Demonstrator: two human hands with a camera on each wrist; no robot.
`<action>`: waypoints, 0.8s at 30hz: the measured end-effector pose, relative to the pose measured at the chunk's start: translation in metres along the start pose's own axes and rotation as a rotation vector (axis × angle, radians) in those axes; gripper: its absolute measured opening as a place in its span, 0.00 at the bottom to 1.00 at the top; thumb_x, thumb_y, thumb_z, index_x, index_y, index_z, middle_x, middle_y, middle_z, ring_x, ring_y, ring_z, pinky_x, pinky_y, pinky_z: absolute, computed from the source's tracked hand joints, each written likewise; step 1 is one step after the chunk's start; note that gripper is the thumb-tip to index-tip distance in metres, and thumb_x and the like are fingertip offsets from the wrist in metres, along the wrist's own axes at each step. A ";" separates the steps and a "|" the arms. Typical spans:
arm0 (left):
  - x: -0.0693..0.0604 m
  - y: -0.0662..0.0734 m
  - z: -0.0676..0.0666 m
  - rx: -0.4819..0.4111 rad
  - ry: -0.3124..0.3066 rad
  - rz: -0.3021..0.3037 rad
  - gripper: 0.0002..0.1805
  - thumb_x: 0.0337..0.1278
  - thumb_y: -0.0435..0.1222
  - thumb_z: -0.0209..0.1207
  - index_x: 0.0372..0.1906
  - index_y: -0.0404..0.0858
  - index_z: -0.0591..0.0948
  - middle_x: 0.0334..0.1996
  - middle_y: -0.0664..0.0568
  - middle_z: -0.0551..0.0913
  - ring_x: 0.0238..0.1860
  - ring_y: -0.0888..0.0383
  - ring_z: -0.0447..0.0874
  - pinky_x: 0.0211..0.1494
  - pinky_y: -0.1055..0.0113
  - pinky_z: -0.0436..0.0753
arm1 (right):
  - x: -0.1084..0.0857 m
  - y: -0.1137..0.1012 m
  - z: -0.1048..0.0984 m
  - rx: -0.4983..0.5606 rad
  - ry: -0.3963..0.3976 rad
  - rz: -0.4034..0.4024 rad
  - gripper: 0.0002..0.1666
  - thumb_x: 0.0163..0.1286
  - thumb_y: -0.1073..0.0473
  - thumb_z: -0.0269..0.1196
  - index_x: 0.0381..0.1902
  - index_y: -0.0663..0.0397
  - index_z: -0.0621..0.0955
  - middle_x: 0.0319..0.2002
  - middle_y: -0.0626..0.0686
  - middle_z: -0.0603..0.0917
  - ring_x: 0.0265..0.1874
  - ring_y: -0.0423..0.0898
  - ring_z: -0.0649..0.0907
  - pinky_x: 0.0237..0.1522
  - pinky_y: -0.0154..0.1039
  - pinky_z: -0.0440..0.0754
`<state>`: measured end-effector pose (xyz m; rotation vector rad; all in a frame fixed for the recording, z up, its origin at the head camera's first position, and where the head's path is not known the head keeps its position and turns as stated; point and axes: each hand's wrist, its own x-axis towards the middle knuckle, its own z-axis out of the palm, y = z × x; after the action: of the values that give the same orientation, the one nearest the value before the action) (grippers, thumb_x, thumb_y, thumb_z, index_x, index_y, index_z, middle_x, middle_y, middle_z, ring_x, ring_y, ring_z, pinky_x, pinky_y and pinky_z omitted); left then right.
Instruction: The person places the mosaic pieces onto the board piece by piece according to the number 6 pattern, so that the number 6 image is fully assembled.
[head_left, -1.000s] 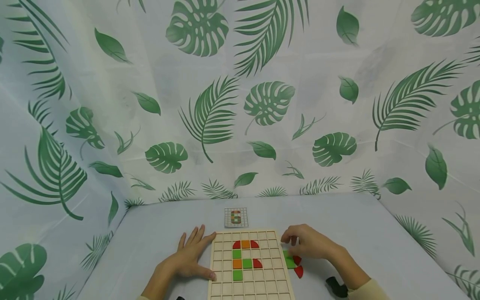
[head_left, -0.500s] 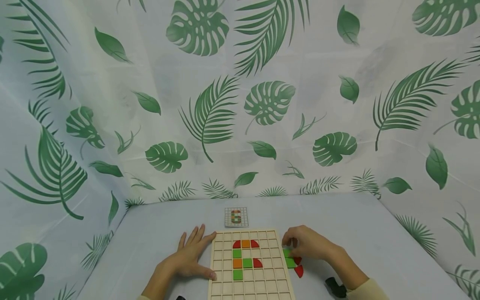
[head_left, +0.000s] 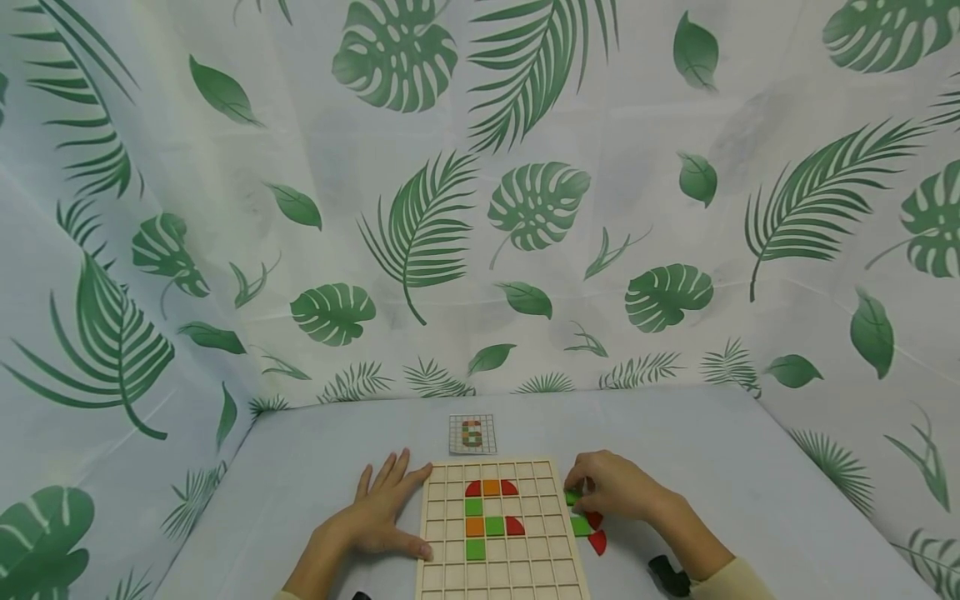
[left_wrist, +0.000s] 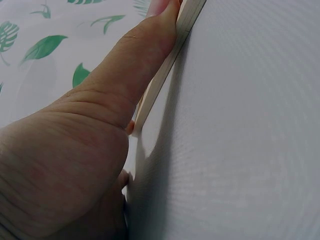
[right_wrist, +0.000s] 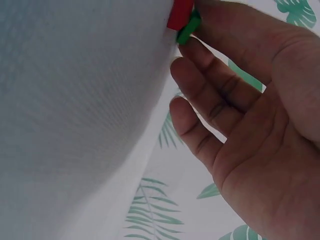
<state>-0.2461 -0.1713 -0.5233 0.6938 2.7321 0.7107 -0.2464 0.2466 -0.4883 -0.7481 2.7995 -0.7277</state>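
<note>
Pinching a green tile (head_left: 573, 497) in the right hand (head_left: 622, 490), just beside the right edge of a gridded board (head_left: 540, 550), not showing clearly whether lifted; resting a wide-spread left hand (head_left: 375, 523) against the left edge. Likely handling something light, stiff, slightly slick and hard to break, calling for a hold on opposite edges. Working near a second green tile (head_left: 581, 527) and red quarter-round pieces (head_left: 597, 543) on a pale tabletop (head_left: 652, 425), facing leaf-printed drapes (head_left: 450, 342) past a pattern card (head_left: 487, 446).
</note>
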 end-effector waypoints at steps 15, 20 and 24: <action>0.000 0.001 -0.002 -0.003 0.003 0.002 0.68 0.33 0.71 0.75 0.83 0.52 0.59 0.85 0.34 0.40 0.85 0.33 0.32 0.77 0.25 0.28 | 0.000 0.000 0.002 0.035 -0.007 0.020 0.12 0.58 0.60 0.79 0.38 0.47 0.88 0.34 0.41 0.82 0.33 0.40 0.77 0.34 0.34 0.78; 0.001 0.001 -0.001 0.001 0.003 -0.004 0.69 0.32 0.72 0.75 0.83 0.53 0.59 0.85 0.34 0.40 0.85 0.33 0.32 0.77 0.25 0.28 | 0.002 0.002 0.003 0.048 -0.036 0.036 0.13 0.60 0.60 0.78 0.39 0.46 0.85 0.34 0.42 0.80 0.34 0.40 0.76 0.35 0.34 0.78; 0.001 0.000 -0.001 -0.001 0.002 -0.001 0.69 0.32 0.71 0.75 0.83 0.53 0.59 0.85 0.34 0.40 0.84 0.33 0.32 0.77 0.25 0.28 | 0.002 0.003 0.004 0.044 -0.035 0.040 0.12 0.62 0.60 0.76 0.41 0.46 0.83 0.36 0.42 0.79 0.37 0.41 0.76 0.38 0.35 0.79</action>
<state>-0.2469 -0.1709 -0.5225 0.6912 2.7337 0.7133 -0.2489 0.2461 -0.4928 -0.6882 2.7497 -0.7594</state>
